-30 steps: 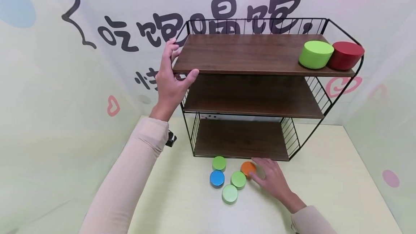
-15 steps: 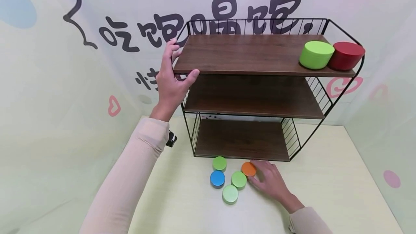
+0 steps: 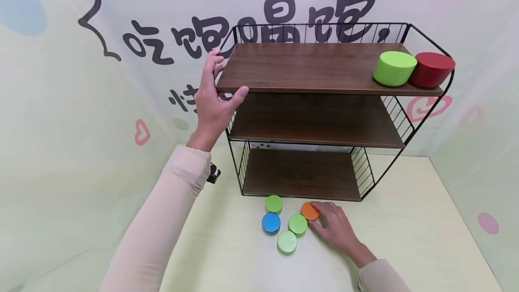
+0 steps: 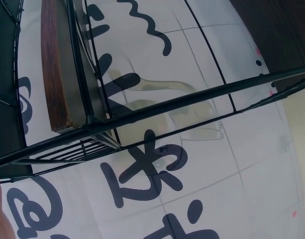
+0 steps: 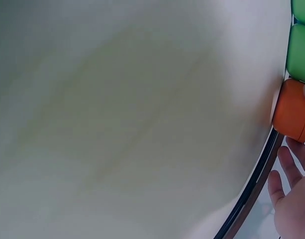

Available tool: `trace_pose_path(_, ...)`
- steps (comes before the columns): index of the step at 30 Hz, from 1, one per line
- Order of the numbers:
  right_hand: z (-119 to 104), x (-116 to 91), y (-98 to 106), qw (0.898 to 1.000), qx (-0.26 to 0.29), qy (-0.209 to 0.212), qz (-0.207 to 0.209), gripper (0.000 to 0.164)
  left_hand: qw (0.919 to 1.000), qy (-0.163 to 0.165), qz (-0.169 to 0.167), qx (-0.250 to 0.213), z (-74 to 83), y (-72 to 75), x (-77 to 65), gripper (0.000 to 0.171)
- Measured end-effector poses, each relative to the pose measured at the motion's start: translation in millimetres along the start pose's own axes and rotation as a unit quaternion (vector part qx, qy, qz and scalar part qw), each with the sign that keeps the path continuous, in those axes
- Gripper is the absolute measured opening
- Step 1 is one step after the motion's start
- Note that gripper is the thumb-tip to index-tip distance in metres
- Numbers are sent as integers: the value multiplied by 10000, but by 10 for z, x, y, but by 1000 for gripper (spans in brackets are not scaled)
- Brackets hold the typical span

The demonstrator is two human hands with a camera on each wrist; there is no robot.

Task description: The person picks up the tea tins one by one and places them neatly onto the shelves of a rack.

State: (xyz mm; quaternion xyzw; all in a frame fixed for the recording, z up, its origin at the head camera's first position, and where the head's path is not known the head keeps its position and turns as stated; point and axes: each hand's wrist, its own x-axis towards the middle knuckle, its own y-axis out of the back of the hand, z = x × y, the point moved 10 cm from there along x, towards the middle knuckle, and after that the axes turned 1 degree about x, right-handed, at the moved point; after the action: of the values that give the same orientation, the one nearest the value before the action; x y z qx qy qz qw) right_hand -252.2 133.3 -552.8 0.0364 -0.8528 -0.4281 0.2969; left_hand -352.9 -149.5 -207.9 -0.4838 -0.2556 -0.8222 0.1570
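Note:
On the left, my left hand (image 3: 212, 107) grips the top corner of a three-tier rack (image 3: 308, 69) of dark wood boards and black wire, thumb along the front edge, fingers at the side frame. In the left wrist view only a bit of this hand (image 4: 0, 214) shows. Down on the table, my right hand (image 3: 334, 229) holds a round orange tin (image 3: 310, 211) between thumb and fingers, in front of the bottom board. The right wrist view shows the orange tin (image 5: 290, 109) standing beside green ones. A light green tin (image 3: 298, 223) stands against it.
Left of these stand a blue tin (image 3: 270, 222), a green tin (image 3: 274, 203) and a pale green tin (image 3: 287, 242). A larger lime tin (image 3: 394, 69) and a dark red tin (image 3: 432, 70) sit on the top board's right end. A black object (image 3: 213, 173) lies behind the left forearm.
My right thumb and fingers have closed in on the orange tin, which stays in its place. The left hand and the rack have not moved.

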Motion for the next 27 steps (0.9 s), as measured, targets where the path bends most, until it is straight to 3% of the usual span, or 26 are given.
trace_pose_path(18,28,15,-12,9989,-83,-419,-173,54,9996,271,-33,30,-3,6,5,81)
trace_pose_path(27,-37,73,16,9991,-345,-168,-155,54,9995,311,7,62,-23,15,6,82)
